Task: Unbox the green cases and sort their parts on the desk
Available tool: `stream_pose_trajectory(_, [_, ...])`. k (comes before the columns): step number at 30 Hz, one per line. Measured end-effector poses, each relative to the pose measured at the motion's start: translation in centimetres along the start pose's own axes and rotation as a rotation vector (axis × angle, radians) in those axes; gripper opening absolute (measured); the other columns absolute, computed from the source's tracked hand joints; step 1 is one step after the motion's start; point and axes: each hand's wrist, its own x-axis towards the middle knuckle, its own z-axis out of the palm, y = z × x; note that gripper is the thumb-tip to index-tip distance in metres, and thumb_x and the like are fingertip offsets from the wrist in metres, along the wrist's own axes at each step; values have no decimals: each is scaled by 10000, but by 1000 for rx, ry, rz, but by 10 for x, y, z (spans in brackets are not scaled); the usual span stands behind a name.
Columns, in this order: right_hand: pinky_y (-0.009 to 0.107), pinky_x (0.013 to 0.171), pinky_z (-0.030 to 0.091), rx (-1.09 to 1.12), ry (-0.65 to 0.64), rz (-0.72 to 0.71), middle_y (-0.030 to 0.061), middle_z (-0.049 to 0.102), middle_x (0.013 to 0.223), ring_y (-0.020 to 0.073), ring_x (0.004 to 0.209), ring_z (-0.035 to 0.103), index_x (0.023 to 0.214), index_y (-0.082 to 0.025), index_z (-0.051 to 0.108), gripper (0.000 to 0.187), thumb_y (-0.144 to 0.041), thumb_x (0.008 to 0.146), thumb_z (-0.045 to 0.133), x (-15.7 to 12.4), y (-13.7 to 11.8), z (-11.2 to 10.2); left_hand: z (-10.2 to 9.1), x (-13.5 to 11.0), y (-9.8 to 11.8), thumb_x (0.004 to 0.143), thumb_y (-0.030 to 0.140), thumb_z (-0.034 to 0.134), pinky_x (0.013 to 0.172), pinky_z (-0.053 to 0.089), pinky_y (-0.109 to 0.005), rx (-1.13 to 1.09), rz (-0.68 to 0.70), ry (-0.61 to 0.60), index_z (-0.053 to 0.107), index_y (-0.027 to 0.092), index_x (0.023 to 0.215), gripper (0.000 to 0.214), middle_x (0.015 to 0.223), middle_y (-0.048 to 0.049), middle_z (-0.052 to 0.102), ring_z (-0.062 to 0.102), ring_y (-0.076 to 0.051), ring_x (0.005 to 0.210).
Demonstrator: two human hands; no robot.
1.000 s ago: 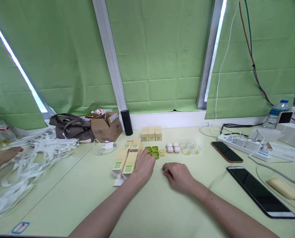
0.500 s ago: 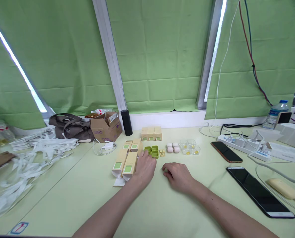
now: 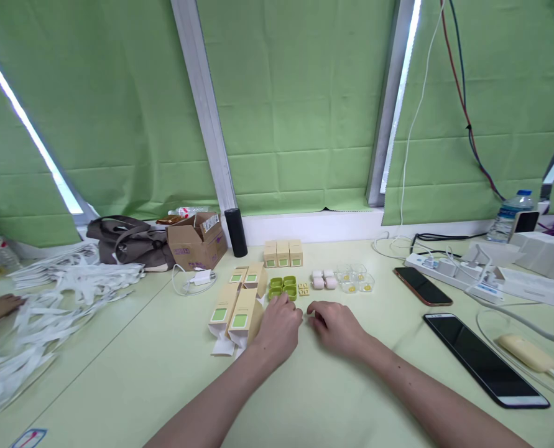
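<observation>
The left hand (image 3: 280, 323) curled at the near edge of four green square open cups (image 3: 289, 287), set two by two; its fingertips were partly hidden, so whether they pinched anything I could not tell, and a light, even touch seemed best for keeping the rows straight. The right hand (image 3: 335, 325) was loosely bent beside it, its grip equally unclear. Right of the cups sat four small yellow pieces (image 3: 305, 292), four pinkish-white rounded blocks (image 3: 318, 283) and four clear plastic cups (image 3: 365, 284); four cream cardboard boxes (image 3: 246, 308) lay left, three smaller-looking cream boxes (image 3: 283, 255) far
</observation>
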Motion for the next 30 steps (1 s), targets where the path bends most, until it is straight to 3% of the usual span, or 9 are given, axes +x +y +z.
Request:
stream_pose_trajectory(5, [280,701,413,-145,137,75,33,780,1030,198,899,704,1118,-253,720,232,-200,1019,517,41,19,-20,9,-1,2,947,126,558,861,443,-446,-70,76,18,756,181,843,231,883,-136,699,574,-307,988])
stream_pose_trajectory(9, [333,848,440,-229,197,85,92,718,1217,261,1147,624,1302,-248,664,324,-189,1022,511,90,31,-33,6,-1,3,975,143,519,872,470,-444,-81,104,-8,748,155,874,251,945,-137,705,588,-296,1001])
stream_pose_trajectory(15, [418,1006,397,-343,195,138,180,604,1337,334,1231,518,1398,-202,600,456,-204,943,627,144,36,-19,-1,-2,-3,969,150,535,859,502,-388,-222,66,-57,710,170,895,191,1027,-102,690,635,-242,948])
stream_pose_trajectory(21, [460,1096,309,-408,147,173,201,489,1479,365,1381,396,1571,-250,415,708,-198,901,641,173,33,-4,-1,-2,-3,951,134,530,850,507,-386,-187,81,-54,673,179,906,157,1042,-100,679,633,-248,956])
stream_pose_trajectory(26, [498,1127,259,-414,111,208,208,526,1464,382,1421,377,1423,-228,566,502,-225,922,603,183,38,-2,1,-1,-3,958,156,532,856,514,-393,-165,103,-57,657,179,924,132,1053,-100,674,631,-253,970])
stream_pose_trajectory(30, [446,1193,187,-374,141,168,189,598,1438,326,1467,359,1390,-196,558,457,-224,936,598,181,41,0,1,-1,-3,963,162,525,855,518,-405,-140,109,-71,653,179,933,132,1054,-108,675,630,-259,972])
